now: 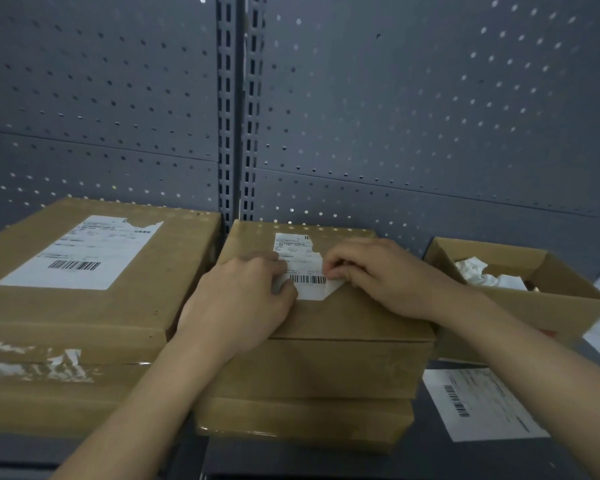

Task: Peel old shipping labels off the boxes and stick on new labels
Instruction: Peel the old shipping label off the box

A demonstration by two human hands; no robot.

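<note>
Grey pegboard (395, 116) backs a dark shelf (291, 462); dim light.

Old label (307, 271): on top of the middle box (354, 317), towards its far edge. The long axis runs away from the person and the barcode is at the near end. Far right corner is torn away; near right corner looks lifted off the cardboard.

Right hand (378, 275): at the label's right edge beside the barcode, fingertips pinching that edge. This is the hand on the working edge.

Left hand (243, 292): lies on the box top with its fingers over the label's left part, pressing down and gripping nothing.

Judgement: peel step just under way. The pull likely runs right to left across the short axis, so the left hand sits in its path.

Left of the middle box: larger box (136, 306) with its own torn label (80, 254). Right of it: open carton (551, 303) holding crumpled paper (482, 275). Near right of it: loose label sheet (482, 403) flat on the shelf.
</note>
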